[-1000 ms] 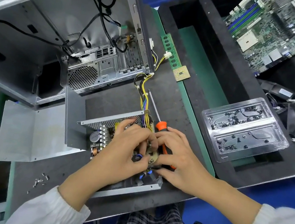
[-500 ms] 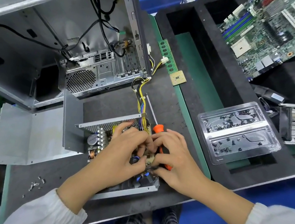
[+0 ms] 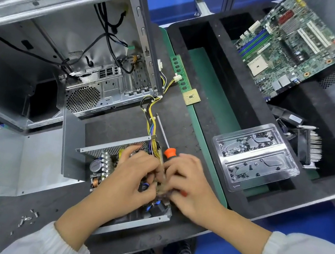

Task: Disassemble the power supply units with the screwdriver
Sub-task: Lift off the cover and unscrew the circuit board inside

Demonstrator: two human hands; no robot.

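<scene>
The open power supply unit lies on the dark mat, its metal casing folded open and its circuit board exposed. Yellow and black wires run from it to the computer case. My left hand reaches over the board with fingers curled into the components near its right edge. My right hand meets it there, fingertips pinching at the same spot. The orange-handled screwdriver runs under my right hand, its shaft pointing up-left over the mat; whether that hand grips the screwdriver is hidden.
An empty computer case stands at the left. A grey cover plate and loose screws lie at front left. A clear screw tray, a motherboard, a heatsink fan, a RAM stick and a CPU sit to the right.
Both hands stay together over the board's right edge, with only small finger movements. The screwdriver has not shifted. My head has moved slightly.
</scene>
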